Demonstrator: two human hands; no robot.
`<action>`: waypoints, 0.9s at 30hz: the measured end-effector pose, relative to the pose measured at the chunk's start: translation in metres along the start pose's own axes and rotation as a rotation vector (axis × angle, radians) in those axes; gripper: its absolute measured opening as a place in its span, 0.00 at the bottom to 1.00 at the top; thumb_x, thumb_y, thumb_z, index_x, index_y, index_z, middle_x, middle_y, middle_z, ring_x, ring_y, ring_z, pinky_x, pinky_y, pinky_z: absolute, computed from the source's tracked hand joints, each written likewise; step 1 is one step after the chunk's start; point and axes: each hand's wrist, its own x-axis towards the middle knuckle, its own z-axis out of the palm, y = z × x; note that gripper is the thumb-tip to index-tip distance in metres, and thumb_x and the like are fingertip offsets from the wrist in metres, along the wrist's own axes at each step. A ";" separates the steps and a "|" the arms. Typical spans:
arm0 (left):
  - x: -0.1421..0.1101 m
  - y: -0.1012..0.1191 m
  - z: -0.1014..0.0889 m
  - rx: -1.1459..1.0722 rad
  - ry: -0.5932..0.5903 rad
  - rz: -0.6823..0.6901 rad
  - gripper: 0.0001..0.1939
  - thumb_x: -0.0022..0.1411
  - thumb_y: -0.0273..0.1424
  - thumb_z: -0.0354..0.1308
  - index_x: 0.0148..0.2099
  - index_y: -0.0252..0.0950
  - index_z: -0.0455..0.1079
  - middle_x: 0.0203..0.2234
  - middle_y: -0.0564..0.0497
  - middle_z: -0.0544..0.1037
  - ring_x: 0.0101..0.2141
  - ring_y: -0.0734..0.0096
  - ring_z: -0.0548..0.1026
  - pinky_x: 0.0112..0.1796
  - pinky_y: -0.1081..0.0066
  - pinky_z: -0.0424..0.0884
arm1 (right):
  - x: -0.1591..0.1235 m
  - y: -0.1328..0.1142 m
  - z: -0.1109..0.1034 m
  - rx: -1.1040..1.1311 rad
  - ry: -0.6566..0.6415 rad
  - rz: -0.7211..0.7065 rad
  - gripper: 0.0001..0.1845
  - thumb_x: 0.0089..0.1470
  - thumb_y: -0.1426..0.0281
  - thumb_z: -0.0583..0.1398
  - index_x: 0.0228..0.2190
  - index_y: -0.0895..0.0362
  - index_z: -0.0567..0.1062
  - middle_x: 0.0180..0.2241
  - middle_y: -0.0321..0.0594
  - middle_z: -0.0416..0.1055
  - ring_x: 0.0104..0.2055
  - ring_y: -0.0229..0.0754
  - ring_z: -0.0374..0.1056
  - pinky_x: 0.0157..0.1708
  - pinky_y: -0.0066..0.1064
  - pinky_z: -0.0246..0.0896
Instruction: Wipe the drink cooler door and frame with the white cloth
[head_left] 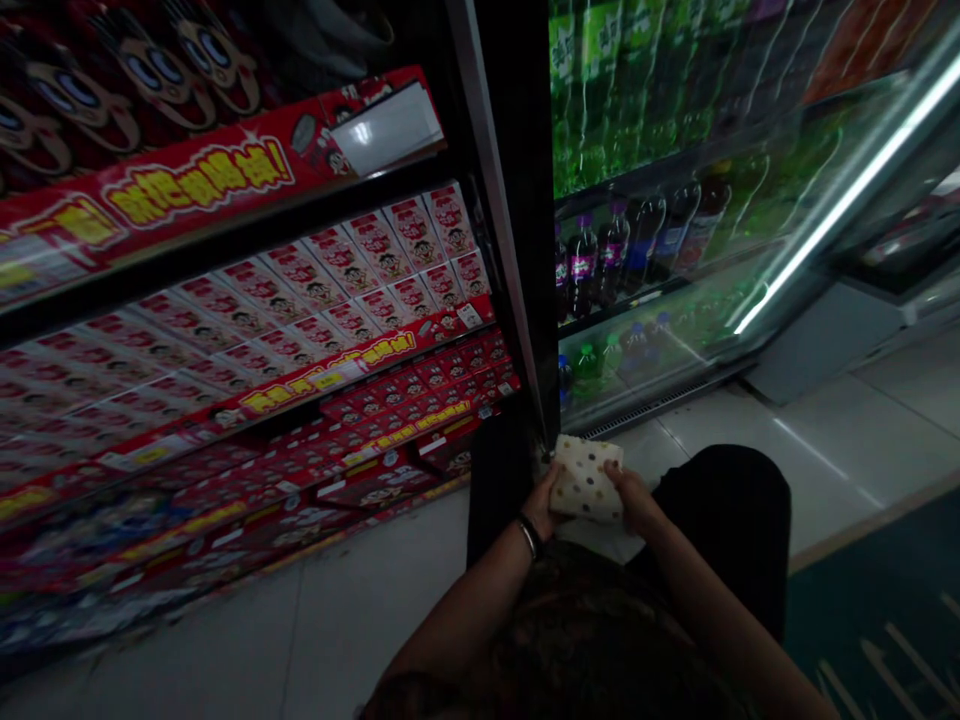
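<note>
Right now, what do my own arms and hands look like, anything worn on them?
Both forearms are bare, with no sleeves showing in this view. The left hand has a dark band with a pale edge around its wrist, like a bracelet or hair tie; the dim light hides finer detail. The right hand shows no glove, ring or wristband that can be made out.

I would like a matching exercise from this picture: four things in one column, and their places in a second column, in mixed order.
Things:
1. spotted cloth
2. wristband
3. red cartons
4. dark bottles

Places:
A. behind the glass cooler door
B. between both hands, left hand and right hand
C. on the left wrist
D. on the open shelves at left

Pairs: 1-B, 2-C, 3-D, 4-A
</note>
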 end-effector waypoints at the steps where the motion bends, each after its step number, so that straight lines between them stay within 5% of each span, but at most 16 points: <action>1: 0.001 0.000 0.000 0.011 -0.010 0.001 0.46 0.53 0.64 0.76 0.58 0.32 0.76 0.48 0.36 0.82 0.47 0.48 0.82 0.49 0.56 0.80 | 0.002 0.001 -0.001 -0.016 0.032 -0.016 0.35 0.56 0.47 0.68 0.55 0.58 0.76 0.47 0.55 0.85 0.41 0.58 0.84 0.40 0.45 0.82; 6: 0.003 -0.003 -0.004 0.115 0.088 0.083 0.34 0.49 0.41 0.83 0.53 0.29 0.77 0.46 0.37 0.83 0.43 0.53 0.83 0.49 0.58 0.81 | 0.014 0.003 -0.016 -0.073 0.166 -0.079 0.36 0.43 0.53 0.75 0.50 0.59 0.79 0.41 0.49 0.85 0.36 0.54 0.82 0.37 0.42 0.80; 11: 0.002 -0.001 -0.003 0.147 0.171 0.157 0.26 0.63 0.33 0.72 0.60 0.30 0.74 0.46 0.38 0.82 0.39 0.61 0.82 0.42 0.65 0.79 | 0.025 0.001 -0.043 -0.174 0.487 -0.201 0.33 0.36 0.54 0.72 0.43 0.59 0.78 0.32 0.43 0.80 0.32 0.47 0.76 0.33 0.37 0.73; 14: 0.004 0.001 -0.003 0.149 0.217 0.192 0.22 0.68 0.32 0.67 0.62 0.30 0.73 0.46 0.41 0.82 0.37 0.65 0.80 0.40 0.66 0.79 | 0.026 -0.007 -0.051 -0.246 0.625 -0.279 0.36 0.39 0.49 0.70 0.46 0.59 0.77 0.35 0.44 0.79 0.36 0.48 0.76 0.39 0.40 0.74; 17: 0.007 -0.001 -0.002 0.171 0.249 0.207 0.20 0.69 0.34 0.68 0.59 0.30 0.74 0.44 0.43 0.81 0.37 0.66 0.79 0.41 0.65 0.78 | 0.021 -0.008 -0.039 -0.394 0.444 -0.383 0.43 0.42 0.45 0.72 0.54 0.57 0.78 0.50 0.52 0.82 0.50 0.55 0.79 0.55 0.50 0.75; 21: 0.010 -0.008 0.000 0.231 0.274 0.206 0.17 0.68 0.35 0.70 0.53 0.31 0.76 0.42 0.45 0.81 0.38 0.65 0.78 0.44 0.63 0.77 | 0.010 0.021 -0.006 -0.777 -0.003 -0.493 0.54 0.41 0.49 0.77 0.67 0.52 0.73 0.69 0.54 0.71 0.71 0.63 0.68 0.74 0.60 0.60; 24: 0.009 -0.009 0.003 0.262 0.254 0.198 0.15 0.69 0.35 0.70 0.51 0.31 0.76 0.39 0.47 0.80 0.37 0.66 0.77 0.44 0.64 0.76 | 0.007 0.045 0.010 -0.965 -0.165 -0.516 0.54 0.42 0.59 0.76 0.69 0.52 0.71 0.73 0.53 0.66 0.76 0.62 0.62 0.78 0.57 0.55; 27: 0.006 -0.007 0.005 0.272 0.216 0.172 0.14 0.71 0.37 0.67 0.51 0.31 0.76 0.38 0.48 0.79 0.35 0.68 0.76 0.42 0.65 0.75 | 0.014 0.051 0.011 -0.902 -0.145 -0.468 0.45 0.45 0.69 0.67 0.67 0.54 0.75 0.67 0.51 0.75 0.69 0.59 0.71 0.75 0.53 0.60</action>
